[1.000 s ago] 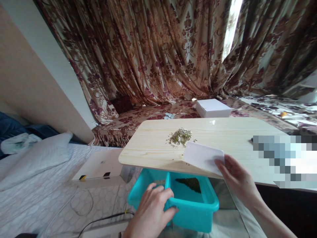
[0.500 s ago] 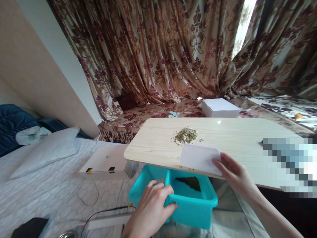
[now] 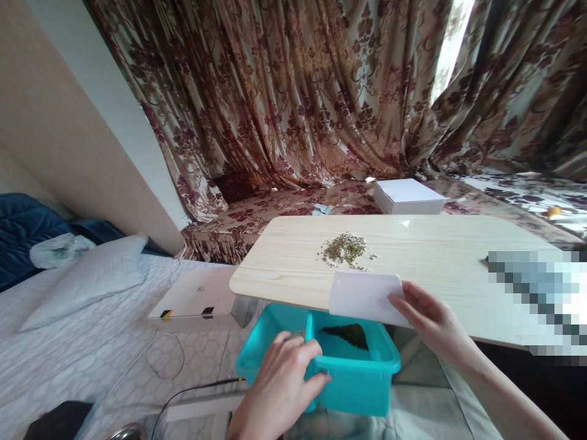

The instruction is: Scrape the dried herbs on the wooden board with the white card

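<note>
My left hand [image 3: 280, 382] grips the near rim and divider of a teal plastic bin [image 3: 358, 382] held under the front edge of a light wooden table [image 3: 426, 256]. One compartment of the bin holds a dark green heap of grains [image 3: 345, 335]. My right hand [image 3: 428, 322] pinches a white plastic scraper card [image 3: 364, 295] that lies at the table's front edge, over the bin. A small pile of greenish grains [image 3: 345, 249] sits on the table just beyond the card.
A white box [image 3: 408, 197] rests on patterned fabric behind the table, with heavy floral curtains [image 3: 298, 91] beyond. At left lie a bed with a white pillow [image 3: 87, 278], a flat white box [image 3: 192, 294] and a black cable [image 3: 192, 397]. A blurred patch covers the table's right end.
The scraper card has slid toward me to the table's front edge, away from the grain pile. My left hand keeps hold of the bin. The view shifted slightly.
</note>
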`<state>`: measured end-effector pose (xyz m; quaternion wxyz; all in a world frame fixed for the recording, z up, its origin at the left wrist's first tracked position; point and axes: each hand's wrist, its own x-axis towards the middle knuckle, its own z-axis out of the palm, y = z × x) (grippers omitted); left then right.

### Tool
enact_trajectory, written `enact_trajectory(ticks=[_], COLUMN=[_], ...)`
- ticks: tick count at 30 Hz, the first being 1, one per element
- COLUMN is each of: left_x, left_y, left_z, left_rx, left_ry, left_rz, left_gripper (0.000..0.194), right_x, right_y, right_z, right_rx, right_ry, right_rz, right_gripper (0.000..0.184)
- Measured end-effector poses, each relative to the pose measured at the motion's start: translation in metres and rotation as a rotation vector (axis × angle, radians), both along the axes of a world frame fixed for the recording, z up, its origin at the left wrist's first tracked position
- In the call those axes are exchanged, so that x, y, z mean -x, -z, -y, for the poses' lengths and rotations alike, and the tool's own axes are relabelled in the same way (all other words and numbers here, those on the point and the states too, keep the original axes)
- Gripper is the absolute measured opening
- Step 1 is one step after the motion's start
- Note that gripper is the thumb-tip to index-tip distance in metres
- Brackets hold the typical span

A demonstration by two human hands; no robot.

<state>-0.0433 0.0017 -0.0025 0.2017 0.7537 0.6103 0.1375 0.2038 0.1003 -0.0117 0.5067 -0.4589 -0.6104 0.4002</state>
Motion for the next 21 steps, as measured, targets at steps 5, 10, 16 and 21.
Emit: enact_trajectory(ticks=[5, 10, 16, 21], left_x=[-0.021, -0.032, -0.025, -0.023], left_y=[-0.002, 0.001, 0.009, 0.013], left_z=[-0.002, -0.005, -0.006, -0.007], left_rx=[-0.02, -0.001, 0.016, 0.032], left_ry=[0.095, 0.192, 0.179, 0.161], left_rz=[0.0, -0.002, -0.032, -0.049], left_gripper=[0.009, 0.012, 0.01, 0.013], right_x=[-0.038, -0.055, -0.044, -0.035], right_y=[-0.006, -0.003, 0.014, 0.018], right_z=[-0.013, -0.04, -0.061, -0.062], right_rx=[-0.064, -0.093, -0.15, -0.196], right_ry=[0.302, 0.413, 0.381, 0.347], right_rz=[-0.092, -0.078, -0.017, 0.065], right_gripper=[0.024, 0.016, 0.02, 0.019])
